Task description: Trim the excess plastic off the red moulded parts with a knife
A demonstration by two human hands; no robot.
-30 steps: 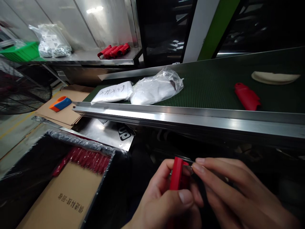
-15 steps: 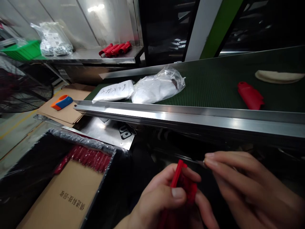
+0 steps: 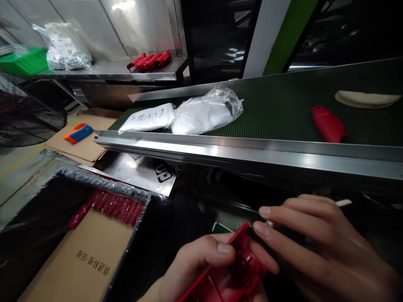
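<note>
My left hand (image 3: 204,258) is closed around a red plastic housing shell (image 3: 233,272), thumb on its near wall. The shell is tilted with its hollow inside showing, where there are ribs and small screw bosses. Close by on the right, my right hand (image 3: 317,243) is closed, its fingertips near the shell's upper end. A small pale bit shows by those fingertips, and the pale end of a thin stick-like tool (image 3: 344,203) juts out behind the knuckles. Most of that tool is hidden by the hand.
A conveyor (image 3: 270,117) with a metal rail crosses in front, carrying white plastic-wrapped packs (image 3: 204,115), another red shell (image 3: 329,123) and a pale curved piece (image 3: 367,98). Left below stands a lined box (image 3: 145,201) with red parts and cardboard. More red shells (image 3: 149,61) lie on a metal bench.
My left hand has turned the red shell so its hollow inside faces up more. My right hand has moved left, close to the shell's end. The thin metal tip seen earlier is hidden now.
</note>
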